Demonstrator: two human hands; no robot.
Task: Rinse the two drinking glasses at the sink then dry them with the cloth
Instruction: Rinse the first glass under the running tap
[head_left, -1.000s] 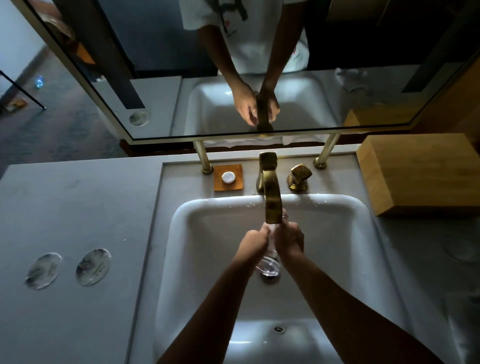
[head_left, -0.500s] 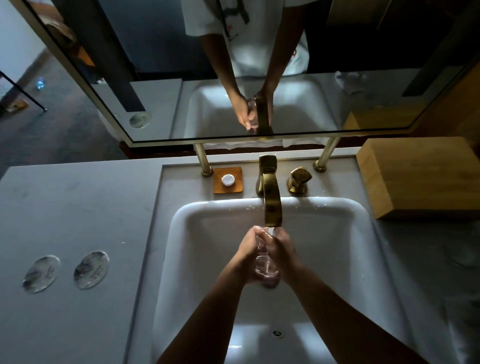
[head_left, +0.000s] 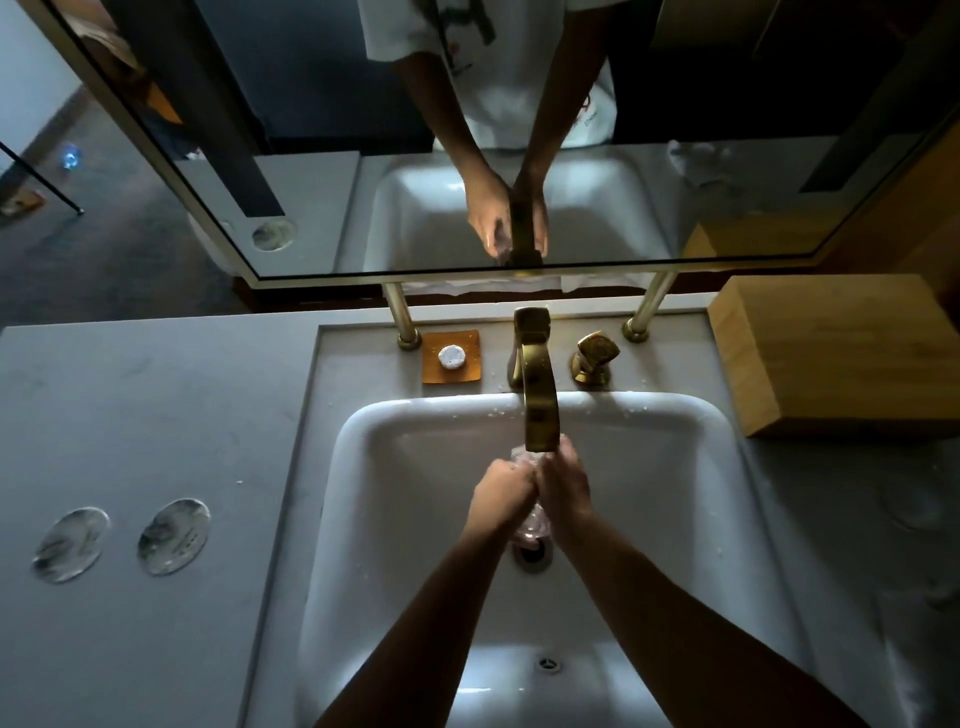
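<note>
both hands (head_left: 535, 486) have turned the glass (head_left: 531, 526) and closed tighter round it, hiding more of it.

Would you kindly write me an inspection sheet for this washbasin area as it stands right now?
Surface: grey countertop around a white sink; water droplets on the sink's far rim.
Job's things: one drinking glass held under the brass faucet, above the drain; the second glass and the cloth cannot be made out.
Clutter: two round coasters on the left; soap on an orange dish; wooden box on the right.
Hands: left hand and right hand both grip the glass.
Cables: nothing seen.
Surroundings: mirror behind the sink, brass tap handle, dim light.
</note>
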